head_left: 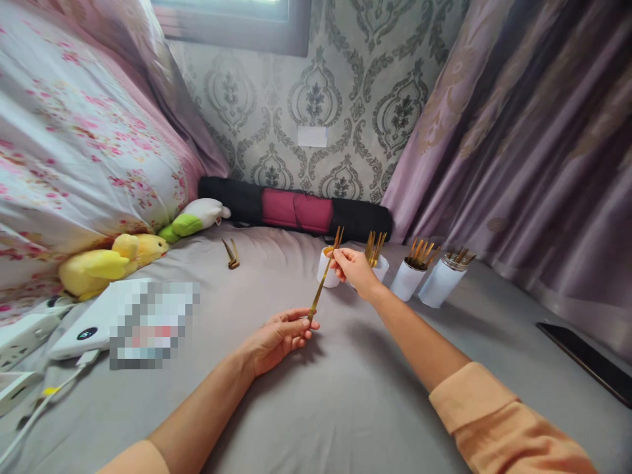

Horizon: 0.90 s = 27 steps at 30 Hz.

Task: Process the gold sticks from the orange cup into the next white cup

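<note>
A slim gold-coloured utensil (322,286) slants between my two hands; its upper end seems to split into thin prongs. My left hand (284,332) pinches the lower end between thumb and fingers. Near the upper end, my right hand (356,268) grips it with its fingertips. Just behind the right fingers stands a white cup (326,273), partly hidden by them. A second white cup (381,268) with thin gold pieces upright in it is partly covered by my right hand. Several small gold pieces (233,264) lie on the grey sheet (276,276) farther left.
Two white-wrapped jars (407,280) (442,283) with gold pieces stand at right. A dark phone (587,362) lies beyond. At left are a yellow plush toy (113,263), a white power bank (99,322) and a power strip (24,339). A black-and-red roll (296,209) lies by the wall.
</note>
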Each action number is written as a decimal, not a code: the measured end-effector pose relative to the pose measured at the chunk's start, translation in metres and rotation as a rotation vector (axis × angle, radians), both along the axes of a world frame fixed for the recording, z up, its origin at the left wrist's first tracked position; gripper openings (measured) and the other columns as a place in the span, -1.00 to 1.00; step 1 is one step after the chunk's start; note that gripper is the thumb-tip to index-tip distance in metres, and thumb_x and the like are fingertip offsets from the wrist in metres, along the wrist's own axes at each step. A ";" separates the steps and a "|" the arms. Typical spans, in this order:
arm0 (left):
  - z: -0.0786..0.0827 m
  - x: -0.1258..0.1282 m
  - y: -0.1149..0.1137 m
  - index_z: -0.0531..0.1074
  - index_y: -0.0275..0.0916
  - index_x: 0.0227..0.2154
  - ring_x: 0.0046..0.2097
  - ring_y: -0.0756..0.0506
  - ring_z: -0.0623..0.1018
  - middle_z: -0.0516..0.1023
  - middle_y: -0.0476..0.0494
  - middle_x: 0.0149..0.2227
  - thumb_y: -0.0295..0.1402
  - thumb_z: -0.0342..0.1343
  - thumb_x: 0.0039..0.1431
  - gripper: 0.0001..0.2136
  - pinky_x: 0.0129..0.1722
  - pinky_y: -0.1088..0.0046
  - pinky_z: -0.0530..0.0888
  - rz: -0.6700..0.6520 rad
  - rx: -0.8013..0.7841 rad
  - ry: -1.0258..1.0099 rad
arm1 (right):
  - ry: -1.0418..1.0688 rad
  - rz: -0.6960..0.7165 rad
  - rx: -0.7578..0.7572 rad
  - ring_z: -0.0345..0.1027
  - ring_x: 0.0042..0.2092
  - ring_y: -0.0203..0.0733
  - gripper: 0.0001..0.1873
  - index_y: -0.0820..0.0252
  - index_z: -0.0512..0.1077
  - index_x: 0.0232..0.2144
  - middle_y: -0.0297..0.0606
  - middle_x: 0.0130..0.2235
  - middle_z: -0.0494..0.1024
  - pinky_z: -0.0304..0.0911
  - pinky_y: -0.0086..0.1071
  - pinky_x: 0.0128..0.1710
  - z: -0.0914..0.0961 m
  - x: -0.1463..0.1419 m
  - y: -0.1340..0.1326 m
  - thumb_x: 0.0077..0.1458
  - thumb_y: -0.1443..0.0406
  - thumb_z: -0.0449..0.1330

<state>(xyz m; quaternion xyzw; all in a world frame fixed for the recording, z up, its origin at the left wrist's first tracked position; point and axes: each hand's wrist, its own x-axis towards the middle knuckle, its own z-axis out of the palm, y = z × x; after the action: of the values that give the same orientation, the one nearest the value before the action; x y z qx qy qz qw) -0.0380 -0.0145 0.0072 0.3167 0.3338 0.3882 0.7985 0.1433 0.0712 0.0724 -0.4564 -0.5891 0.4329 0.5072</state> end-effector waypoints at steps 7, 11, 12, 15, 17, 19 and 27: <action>0.000 0.001 -0.001 0.34 -0.36 -0.14 -0.40 0.07 0.47 0.50 -0.23 -0.26 -0.50 0.22 -0.06 -0.64 -0.42 0.60 0.40 0.000 -0.002 -0.001 | -0.042 -0.017 0.011 0.11 -0.65 -0.49 -0.73 0.27 0.40 -0.45 -0.37 -0.55 0.36 0.01 -0.58 -0.73 0.006 0.003 0.005 0.05 0.17 0.07; 0.000 0.000 0.000 0.35 -0.36 -0.15 -0.38 0.06 0.48 0.50 -0.24 -0.25 -0.49 0.22 -0.07 -0.64 -0.41 0.60 0.41 -0.009 0.000 -0.007 | -0.067 -0.046 0.008 0.11 -0.65 -0.48 -0.74 0.28 0.41 -0.47 -0.36 -0.56 0.37 0.01 -0.57 -0.73 0.014 0.003 0.006 0.06 0.19 0.07; 0.000 0.000 0.000 0.35 -0.36 -0.14 -0.38 0.06 0.48 0.50 -0.24 -0.26 -0.49 0.22 -0.07 -0.64 -0.41 0.59 0.41 -0.010 0.000 -0.008 | -0.073 -0.052 0.006 0.11 -0.65 -0.48 -0.75 0.28 0.41 -0.47 -0.36 -0.56 0.37 0.01 -0.57 -0.73 0.016 0.002 0.006 0.06 0.20 0.07; 0.000 -0.001 0.000 0.35 -0.36 -0.15 -0.38 0.06 0.48 0.50 -0.25 -0.25 -0.49 0.22 -0.07 -0.64 -0.41 0.59 0.41 -0.005 -0.004 -0.012 | -0.085 -0.062 0.005 0.11 -0.65 -0.48 -0.74 0.28 0.40 -0.50 -0.35 -0.57 0.37 0.00 -0.57 -0.73 0.021 0.003 0.007 0.07 0.20 0.07; 0.000 -0.001 0.000 0.34 -0.36 -0.14 -0.39 0.05 0.48 0.50 -0.25 -0.25 -0.50 0.22 -0.07 -0.63 -0.41 0.58 0.41 -0.001 -0.008 -0.014 | -0.094 -0.065 0.007 0.11 -0.66 -0.47 -0.74 0.28 0.39 -0.51 -0.35 -0.58 0.38 0.00 -0.56 -0.73 0.023 0.004 0.007 0.06 0.20 0.08; 0.001 -0.001 0.000 0.34 -0.36 -0.14 -0.39 0.05 0.48 0.51 -0.25 -0.26 -0.50 0.22 -0.07 -0.63 -0.41 0.58 0.41 0.002 -0.010 -0.016 | -0.101 -0.064 0.006 0.11 -0.66 -0.47 -0.74 0.27 0.39 -0.51 -0.34 -0.57 0.39 0.00 -0.55 -0.73 0.024 0.005 0.008 0.05 0.19 0.09; -0.001 -0.001 0.001 0.36 -0.36 -0.18 -0.39 0.05 0.48 0.51 -0.24 -0.27 -0.50 0.22 -0.07 -0.67 -0.41 0.57 0.41 0.001 -0.013 -0.040 | -0.100 -0.065 -0.026 0.13 -0.67 -0.48 -0.76 0.28 0.39 -0.52 -0.33 -0.58 0.42 0.01 -0.57 -0.74 0.026 0.016 0.007 0.03 0.19 0.13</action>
<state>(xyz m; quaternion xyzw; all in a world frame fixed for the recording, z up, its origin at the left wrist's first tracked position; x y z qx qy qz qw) -0.0392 -0.0130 0.0062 0.3036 0.3205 0.3925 0.8069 0.1590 0.0787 0.0982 -0.5026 -0.5930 0.4005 0.4850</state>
